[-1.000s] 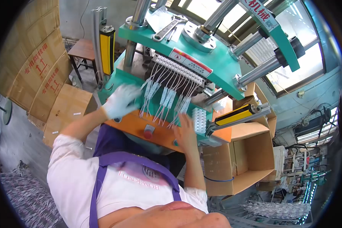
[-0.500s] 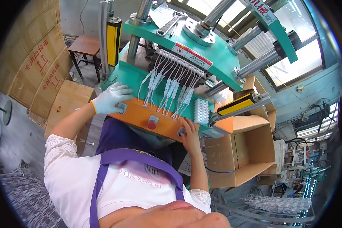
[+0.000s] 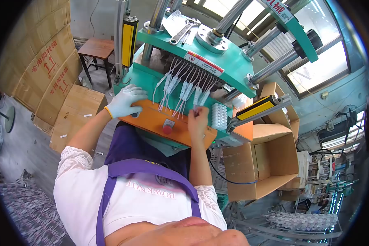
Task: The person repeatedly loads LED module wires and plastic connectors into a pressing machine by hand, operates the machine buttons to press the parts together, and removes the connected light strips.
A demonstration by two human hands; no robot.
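My left hand (image 3: 128,101), in a white glove, rests on the left end of the orange panel (image 3: 151,118), its fingers apart near a round button. My right hand (image 3: 198,119) is bare and closed at the lower ends of the right-hand wires; what its fingers pinch is too small to make out. White wired strips (image 3: 185,90) hang in several groups from the green press (image 3: 168,43) over its bed. A red button (image 3: 167,128) sits on the panel between my hands. A stack of white connector pieces (image 3: 219,116) stands right of my right hand.
Yellow-and-black bars (image 3: 129,43) flank the press on both sides. A wrench (image 3: 184,31) lies on top of it. An open cardboard box (image 3: 244,164) is at the right, a wooden stool (image 3: 96,48) at the back left, and flattened cardboard (image 3: 76,119) at the left.
The upper press plate has come down over the white connector row. My right hand has left the panel's right button and closed by the wires. My left hand stays on the panel's left end.
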